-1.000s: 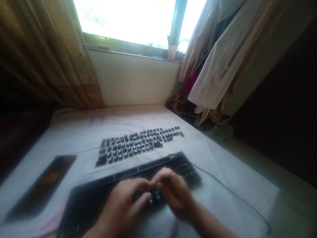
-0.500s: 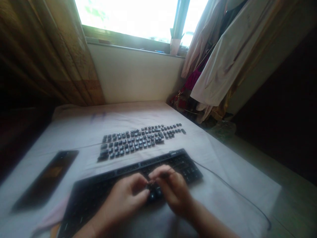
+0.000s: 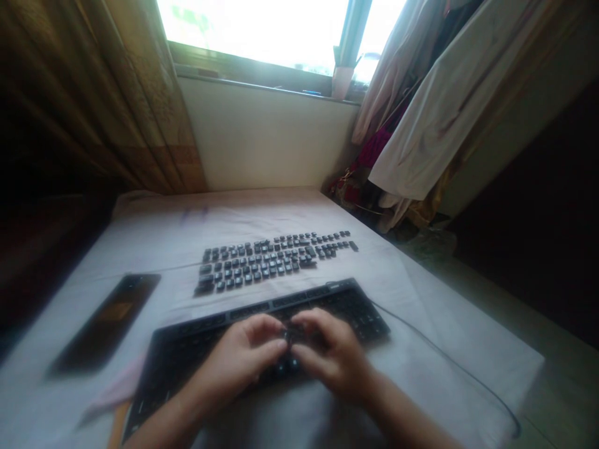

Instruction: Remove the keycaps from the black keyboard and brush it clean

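Note:
A black keyboard [image 3: 187, 343] lies at a slant on the white cloth, with most of its key area bare and dark. Over its middle, my left hand [image 3: 248, 352] and my right hand [image 3: 334, 352] face each other, thumbs and index fingers curled in. Between the fingertips is a small dark keycap [image 3: 287, 337], blurred and partly covered by them. A few keycaps [image 3: 282, 368] show on the keyboard's near side under my hands. Beyond the keyboard, many loose black keycaps [image 3: 255, 268] lie in rows on the cloth.
A dark smartphone [image 3: 105, 324] lies to the left. Near the keyboard's left corner is a pink item [image 3: 116, 390], blurred. The keyboard cable [image 3: 435, 343] runs off to the right over the cloth-covered surface [image 3: 468, 324]. Clothes [image 3: 421, 125] hang at the back right.
The whole view has shifted, so things appear slightly further right. My right fingers have spread from a tight pinch and now face the left fingertips across the small piece.

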The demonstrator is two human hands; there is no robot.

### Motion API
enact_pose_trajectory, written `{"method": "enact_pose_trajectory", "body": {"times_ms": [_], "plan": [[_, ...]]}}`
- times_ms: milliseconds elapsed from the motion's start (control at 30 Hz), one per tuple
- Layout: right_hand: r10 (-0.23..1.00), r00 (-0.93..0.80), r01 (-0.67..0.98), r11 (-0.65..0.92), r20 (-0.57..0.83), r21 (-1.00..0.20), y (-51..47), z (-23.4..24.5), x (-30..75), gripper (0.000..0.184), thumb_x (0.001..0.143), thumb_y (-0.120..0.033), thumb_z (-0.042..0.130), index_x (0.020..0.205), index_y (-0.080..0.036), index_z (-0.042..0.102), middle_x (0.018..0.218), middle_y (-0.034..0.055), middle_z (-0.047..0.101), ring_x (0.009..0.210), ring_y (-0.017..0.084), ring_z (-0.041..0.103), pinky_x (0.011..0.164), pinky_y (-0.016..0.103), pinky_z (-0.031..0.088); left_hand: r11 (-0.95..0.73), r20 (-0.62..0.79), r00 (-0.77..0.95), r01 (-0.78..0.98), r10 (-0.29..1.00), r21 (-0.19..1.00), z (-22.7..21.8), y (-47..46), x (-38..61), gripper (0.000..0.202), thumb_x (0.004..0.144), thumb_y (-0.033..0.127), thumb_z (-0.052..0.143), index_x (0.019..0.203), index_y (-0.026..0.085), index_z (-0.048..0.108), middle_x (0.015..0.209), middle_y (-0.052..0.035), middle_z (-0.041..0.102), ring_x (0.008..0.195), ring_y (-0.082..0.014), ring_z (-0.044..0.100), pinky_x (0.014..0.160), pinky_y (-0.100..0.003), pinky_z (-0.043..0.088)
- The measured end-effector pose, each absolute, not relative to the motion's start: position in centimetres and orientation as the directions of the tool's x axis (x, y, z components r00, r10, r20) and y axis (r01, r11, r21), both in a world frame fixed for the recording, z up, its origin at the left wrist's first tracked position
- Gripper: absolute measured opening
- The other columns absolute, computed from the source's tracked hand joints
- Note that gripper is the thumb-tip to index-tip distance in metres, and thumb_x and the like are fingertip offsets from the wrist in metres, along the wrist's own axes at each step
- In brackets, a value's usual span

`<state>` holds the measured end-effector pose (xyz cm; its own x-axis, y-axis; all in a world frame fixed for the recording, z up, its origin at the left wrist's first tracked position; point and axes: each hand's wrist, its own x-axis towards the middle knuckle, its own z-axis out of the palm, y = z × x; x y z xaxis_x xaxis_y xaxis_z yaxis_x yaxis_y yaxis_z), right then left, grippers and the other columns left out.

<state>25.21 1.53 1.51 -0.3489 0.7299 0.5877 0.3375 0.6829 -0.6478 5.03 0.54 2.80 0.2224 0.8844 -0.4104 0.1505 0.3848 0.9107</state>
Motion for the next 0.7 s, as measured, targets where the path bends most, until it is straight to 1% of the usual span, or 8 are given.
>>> {"method": "enact_pose_trajectory", "body": {"times_ms": [100,233,300,367,433,500,633,700], "plan": [[0.705,-0.431,0.363,0.707,0.563,-0.607,1.7,1.4,25.2,0.015,0.089,-0.028,0.073,0.101,-0.02,0.071,0.08,0.0032,0.071,0.068,0.016,0.067,0.063,0.024,0.055,0.366,-0.396,0.232,0.161,0.889,0.917,2.6,0.5,5.0,0.05,0.058,0.052,0.075,0.092,0.016,0.066,0.067,0.0017,0.061,0.055,-0.01,0.049,0.042,-0.018,0.03],[0.667,-0.531,0.423,0.743,0.523,-0.519,1.8,1.5,25.3,0.01,0.091,-0.024,0.068,0.098,-0.02,0.074,0.081,0.0045,0.073,0.068,0.016,0.07,0.061,0.023,0.055,0.361,-0.402,0.259,0.19,0.879,0.913,1.7,0.4,4.9,0.049,0.064,0.052,0.072,0.096,0.015,0.068,0.074,-0.0024,0.068,0.058,-0.012,0.055,0.042,-0.017,0.032],[0.645,-0.576,0.452,0.763,0.502,-0.461,2.5,1.9,25.8,0.012,0.088,-0.021,0.068,0.098,-0.021,0.075,0.084,0.0044,0.075,0.069,0.016,0.071,0.061,0.023,0.055,0.329,-0.375,0.282,0.197,0.883,0.923,1.3,0.3,4.7,0.049,0.07,0.051,0.069,0.104,0.017,0.068,0.087,-0.006,0.074,0.065,-0.0149,0.062,0.045,-0.018,0.039],[0.655,-0.593,0.491,0.755,0.469,-0.433,4.1,2.4,26.8,0.015,0.086,-0.021,0.069,0.1,-0.021,0.075,0.088,0.0049,0.076,0.072,0.017,0.073,0.065,0.024,0.057,0.235,-0.289,0.277,0.213,0.916,0.948,1.1,0.2,4.5,0.049,0.077,0.05,0.066,0.115,0.02,0.067,0.102,-0.0081,0.077,0.077,-0.0185,0.069,0.057,-0.024,0.052],[0.763,-0.529,0.625,0.646,0.372,-0.438,6.8,3.0,28.5,0.017,0.086,-0.023,0.071,0.101,-0.021,0.077,0.092,0.0049,0.077,0.079,0.018,0.074,0.073,0.026,0.058,0.103,-0.166,0.236,0.257,0.957,0.961,1.0,0.2,4.2,0.049,0.081,0.051,0.064,0.121,0.023,0.066,0.109,-0.008,0.077,0.09,-0.022,0.072,0.078,-0.032,0.06],[0.868,-0.405,0.771,0.493,0.286,-0.404,10.1,3.3,30.4,0.02,0.09,-0.023,0.066,0.107,-0.022,0.077,0.097,0.006,0.079,0.088,0.02,0.074,0.082,0.03,0.058,-0.002,-0.064,0.195,0.321,0.979,0.947,0.9,0.2,3.8,0.045,0.083,0.051,0.063,0.12,0.026,0.068,0.108,-0.0071,0.078,0.098,-0.0242,0.073,0.092,-0.037,0.059],[0.932,-0.306,0.876,0.355,0.194,-0.327,16.0,2.4,33.1,0.015,0.092,-0.024,0.068,0.103,-0.022,0.078,0.103,0.0087,0.078,0.095,0.024,0.074,0.089,0.038,0.058,-0.102,0.025,0.179,0.437,0.984,0.894,0.1,0.3,3.2,0.038,0.086,0.052,0.06,0.113,0.029,0.073,0.105,-0.0051,0.079,0.097,-0.024,0.075,0.096,-0.038,0.059],[0.945,-0.304,0.9,0.327,0.124,-0.287,17.5,1.6,33.4,0.017,0.096,-0.029,0.066,0.109,-0.02,0.074,0.112,0.0088,0.075,0.1,0.023,0.071,0.092,0.041,0.057,-0.135,0.049,0.188,0.473,0.981,0.871,-0.4,0.4,3.1,0.037,0.086,0.053,0.059,0.111,0.031,0.074,0.105,-0.0045,0.08,0.096,-0.0239,0.075,0.096,-0.037,0.059]]}}
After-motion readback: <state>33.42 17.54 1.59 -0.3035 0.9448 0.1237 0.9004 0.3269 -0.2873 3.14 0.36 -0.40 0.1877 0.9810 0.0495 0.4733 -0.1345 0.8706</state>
